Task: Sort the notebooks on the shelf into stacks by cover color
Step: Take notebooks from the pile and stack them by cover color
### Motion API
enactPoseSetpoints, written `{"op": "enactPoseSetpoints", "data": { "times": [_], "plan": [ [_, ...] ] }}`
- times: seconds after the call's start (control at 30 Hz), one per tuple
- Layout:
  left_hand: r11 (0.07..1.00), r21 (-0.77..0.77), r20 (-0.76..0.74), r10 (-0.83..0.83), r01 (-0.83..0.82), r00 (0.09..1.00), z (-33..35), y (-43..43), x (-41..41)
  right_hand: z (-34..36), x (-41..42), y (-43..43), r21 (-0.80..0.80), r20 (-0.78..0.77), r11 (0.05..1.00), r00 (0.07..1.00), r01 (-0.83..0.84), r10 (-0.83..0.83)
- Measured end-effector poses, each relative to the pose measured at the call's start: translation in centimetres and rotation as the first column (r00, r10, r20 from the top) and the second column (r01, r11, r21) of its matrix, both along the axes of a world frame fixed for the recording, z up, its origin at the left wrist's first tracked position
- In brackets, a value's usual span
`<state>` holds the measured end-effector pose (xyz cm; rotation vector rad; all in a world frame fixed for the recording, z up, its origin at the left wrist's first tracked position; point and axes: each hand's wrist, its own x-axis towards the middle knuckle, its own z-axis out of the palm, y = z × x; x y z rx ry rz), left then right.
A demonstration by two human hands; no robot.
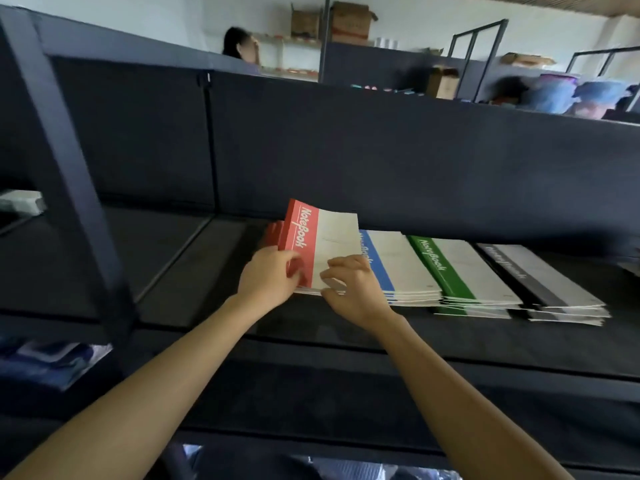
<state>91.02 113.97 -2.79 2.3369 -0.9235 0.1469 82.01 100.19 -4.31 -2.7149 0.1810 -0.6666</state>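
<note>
Notebooks are laid out on a dark shelf (214, 306) in four stacks, side by side from left to right: a red stack (273, 233), a blue stack (398, 268), a green stack (464, 275) and a black stack (540, 275). Each stack lies flat, with its coloured spine band on the left and its white cover area on the right. The blue, green and black stacks are set just beside one another, edges nearly touching.

A red notebook (311, 237) is held tilted above the red stack, its far edge raised and its near edge low over the stack. The left hand (268, 273) is at the notebook's near left corner; its fingers (294, 266) are clamped on the red band. The right hand (353, 289) is at the near right part of the same notebook; its fingers (337, 266) are curled and pinched on the white cover edge. Both forearms reach in from the near side.

Cardboard boxes (349, 22) and another person (242, 45) are seen far beyond the shelf's back panel.
</note>
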Motion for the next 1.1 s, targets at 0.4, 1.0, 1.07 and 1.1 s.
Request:
{"op": "enactPoseSetpoints", "data": {
  "times": [0.4, 1.0, 1.07, 1.1],
  "plan": [
    [0.931, 0.366, 0.005, -0.004, 0.002, 1.0, -1.9, 1.3, 1.8, 0.6, 2.2, 2.3, -0.081, -0.349, 0.988, 0.925, 0.13, -0.151],
    [0.896, 0.356, 0.136, -0.33, 0.264, 0.934, -0.6, -15.8, -7.6, 0.8, -11.5, -11.6, -0.099, -0.397, 0.844, 0.757, 0.526, -0.518],
    [0.882, 0.367, 0.129, -0.364, 0.297, 0.922, -0.5, -18.9, -9.8, 1.0, -14.3, -14.5, -0.102, -0.419, 0.825, 0.728, 0.556, -0.542],
    [0.874, 0.375, 0.136, -0.382, 0.309, 0.914, -0.5, -20.5, -10.9, 1.2, -15.7, -15.9, -0.095, -0.421, 0.813, 0.717, 0.574, -0.556]
  ]
}}
